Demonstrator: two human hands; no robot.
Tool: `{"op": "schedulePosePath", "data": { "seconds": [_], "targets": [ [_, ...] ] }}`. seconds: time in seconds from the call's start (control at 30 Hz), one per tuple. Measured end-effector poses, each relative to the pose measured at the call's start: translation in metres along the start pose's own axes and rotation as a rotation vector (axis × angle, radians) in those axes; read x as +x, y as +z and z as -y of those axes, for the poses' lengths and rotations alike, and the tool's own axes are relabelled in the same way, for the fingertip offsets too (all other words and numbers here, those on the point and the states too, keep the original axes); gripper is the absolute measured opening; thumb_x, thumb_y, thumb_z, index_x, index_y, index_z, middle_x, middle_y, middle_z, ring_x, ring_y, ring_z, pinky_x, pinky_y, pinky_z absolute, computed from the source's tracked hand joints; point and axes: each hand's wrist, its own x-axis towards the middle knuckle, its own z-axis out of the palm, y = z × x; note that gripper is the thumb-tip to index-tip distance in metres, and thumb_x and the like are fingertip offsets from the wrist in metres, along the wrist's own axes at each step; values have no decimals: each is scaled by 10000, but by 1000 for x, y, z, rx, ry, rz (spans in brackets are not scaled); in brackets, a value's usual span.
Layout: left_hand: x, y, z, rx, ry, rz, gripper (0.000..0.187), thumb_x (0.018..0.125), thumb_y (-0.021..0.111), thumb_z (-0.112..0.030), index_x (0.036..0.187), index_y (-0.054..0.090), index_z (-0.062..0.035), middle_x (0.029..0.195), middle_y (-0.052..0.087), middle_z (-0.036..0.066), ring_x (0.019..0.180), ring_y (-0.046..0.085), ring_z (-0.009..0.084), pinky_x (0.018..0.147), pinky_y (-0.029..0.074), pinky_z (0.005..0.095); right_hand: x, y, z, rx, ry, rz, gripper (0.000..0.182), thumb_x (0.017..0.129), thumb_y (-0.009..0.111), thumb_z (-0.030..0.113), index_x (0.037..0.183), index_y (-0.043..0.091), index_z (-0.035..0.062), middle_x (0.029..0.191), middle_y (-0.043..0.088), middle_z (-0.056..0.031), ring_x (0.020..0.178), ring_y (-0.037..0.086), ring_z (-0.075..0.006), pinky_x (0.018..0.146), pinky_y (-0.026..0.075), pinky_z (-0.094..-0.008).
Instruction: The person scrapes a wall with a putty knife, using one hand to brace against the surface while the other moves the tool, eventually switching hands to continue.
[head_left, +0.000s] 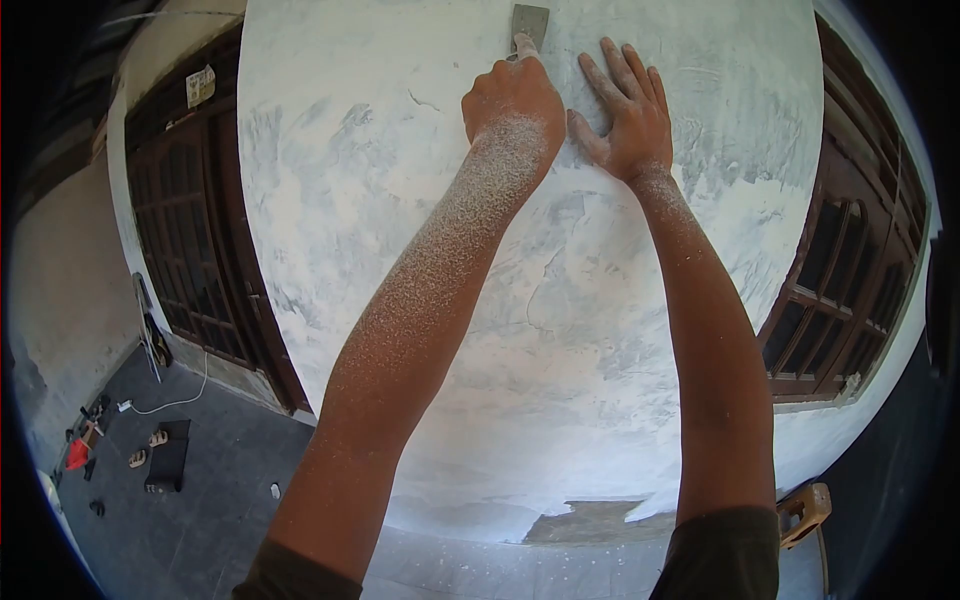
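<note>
Near the top of the view, my left hand (515, 105) is closed around a putty knife, one finger stretched along its flat grey blade (530, 27). The blade lies against a wall (420, 180) covered in patchy white and grey filler; the handle is hidden in my fist. Just to the right, my right hand (630, 125) rests on the same wall with fingers spread and nothing in it. Pale dust speckles my left forearm heavily and coats the fingertips of my right hand.
On the left stands a dark wooden door (190, 220); a wooden window (840, 270) is on the right. Sandals (138, 458), a dark mat (170, 455), a white cable (190, 402) and a red item (78, 454) lie on the floor. A yellowish stool (805, 512) stands at lower right.
</note>
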Motion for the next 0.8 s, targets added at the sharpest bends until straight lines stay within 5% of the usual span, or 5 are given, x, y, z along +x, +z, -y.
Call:
{"op": "schedulePosePath", "data": {
  "seconds": [0.53,0.8],
  "targets": [
    [39,0,-6,-13,45,-97,593,909,618,-196,1463,454,-64,1148,678,212,1098,671,365,933,555,460,1,-2,0,7,10,3,726,820,700,539,1480,482,328,1603,363,-18,1502,282,-235,1251,161,-466],
    [-23,16,4,-90,-37,48,583,959,519,-184,1517,391,-69,1114,683,241,1077,677,383,918,555,473,0,0,-1,1,4,-2,726,822,700,539,1481,479,330,1602,366,-14,1503,277,-230,1252,162,-459]
  ]
}}
